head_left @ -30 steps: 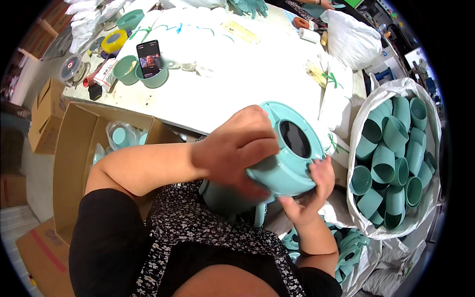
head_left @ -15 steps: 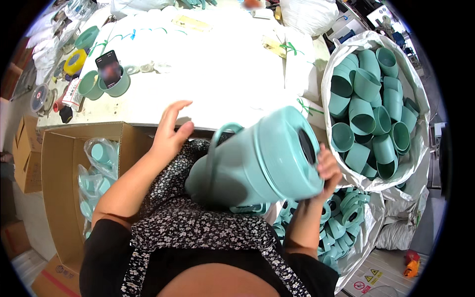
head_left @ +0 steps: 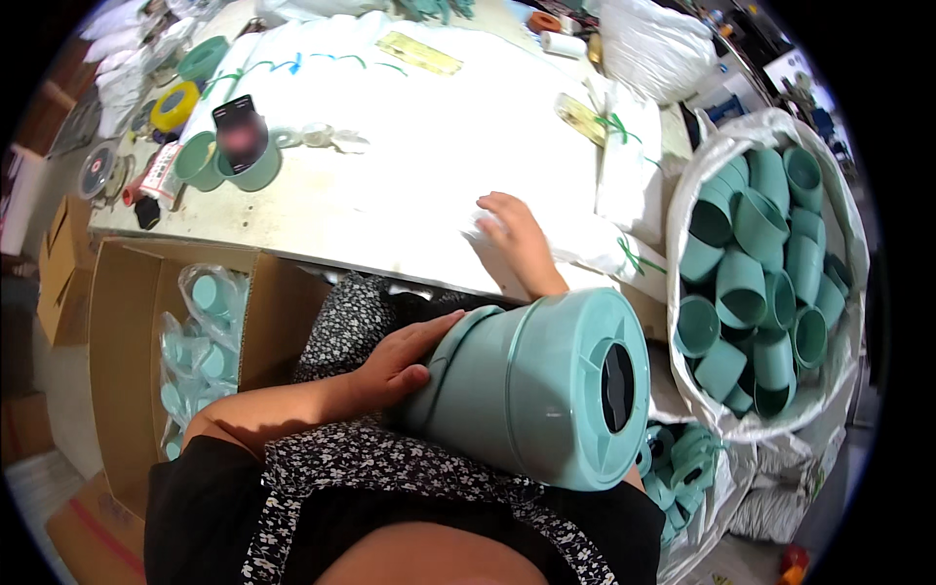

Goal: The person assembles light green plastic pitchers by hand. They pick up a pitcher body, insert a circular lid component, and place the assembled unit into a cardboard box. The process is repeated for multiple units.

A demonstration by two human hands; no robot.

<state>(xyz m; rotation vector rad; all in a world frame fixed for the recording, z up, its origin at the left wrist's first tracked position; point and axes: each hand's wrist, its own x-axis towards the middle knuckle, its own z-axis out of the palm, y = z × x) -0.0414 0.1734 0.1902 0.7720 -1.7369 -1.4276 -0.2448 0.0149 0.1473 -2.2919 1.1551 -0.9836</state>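
Observation:
A large teal plastic bucket [head_left: 478, 380] lies on its side across my lap. Its ribbed round end, with a dark oval in the middle, faces right. My left hand [head_left: 398, 366] rests on the bucket's left end beside its curved handle [head_left: 456, 341], fingers stretched out and the thumb apart. Past the bucket, my right hand [head_left: 517, 239] reaches over the front of the table with fingers extended. A bit of clear plastic lies by its fingertips. The bucket covers part of my right arm.
An open carton [head_left: 171, 253] at my left holds bagged teal pieces. At right, a white sack [head_left: 687, 390] is full of teal cups [head_left: 741, 288], with more teal parts [head_left: 687, 468] below. On the table [head_left: 322, 229] are white wrapped bundles, and a phone [head_left: 241, 134] propped in a green cup [head_left: 255, 174].
The bucket has turned so its round end shows more. My right hand has left it and moved over the table. My left hand has come down onto the bucket.

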